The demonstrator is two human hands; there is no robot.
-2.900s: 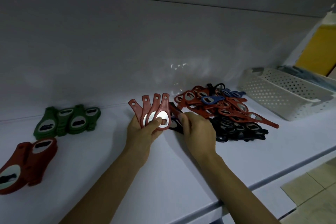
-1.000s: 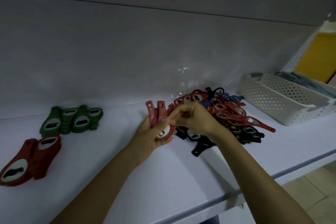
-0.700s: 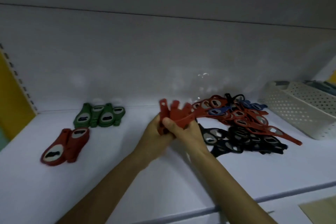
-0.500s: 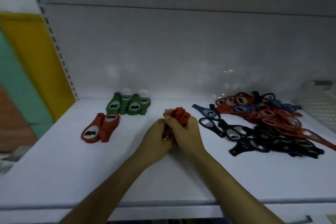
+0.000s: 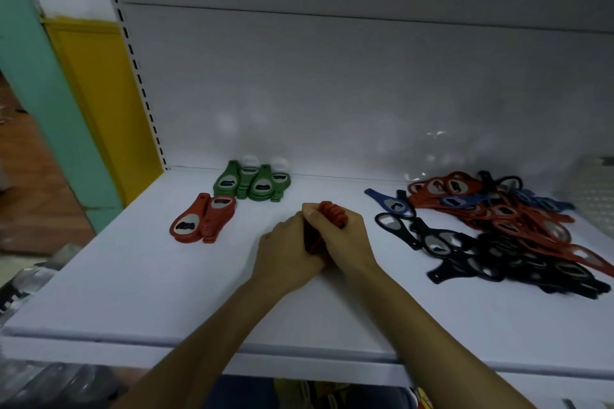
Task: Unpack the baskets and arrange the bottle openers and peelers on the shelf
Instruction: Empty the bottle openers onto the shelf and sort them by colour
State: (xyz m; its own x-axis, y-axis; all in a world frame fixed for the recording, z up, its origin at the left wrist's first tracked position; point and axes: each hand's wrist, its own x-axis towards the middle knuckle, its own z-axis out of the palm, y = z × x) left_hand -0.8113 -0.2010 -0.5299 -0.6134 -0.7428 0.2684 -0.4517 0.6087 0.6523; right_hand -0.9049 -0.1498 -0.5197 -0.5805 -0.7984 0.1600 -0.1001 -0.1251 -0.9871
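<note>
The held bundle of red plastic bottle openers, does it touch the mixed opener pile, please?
Apart. Head view shows white shelf between the red opener bundle and mixed opener pile.

The shelf (image 5: 159,282) is seen as smooth, matt white; its back panel (image 5: 332,93) is faintly glossy. The green bottle openers (image 5: 252,184) and the piled openers (image 5: 498,229) appear matt plastic, inset with shiny metal.

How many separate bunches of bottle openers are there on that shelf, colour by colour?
Green group: 1
Red: 2, the flat group and the bundle gripped by left hand and right hand
Mixed red, blue and black heap: 1
Total: 4
</note>
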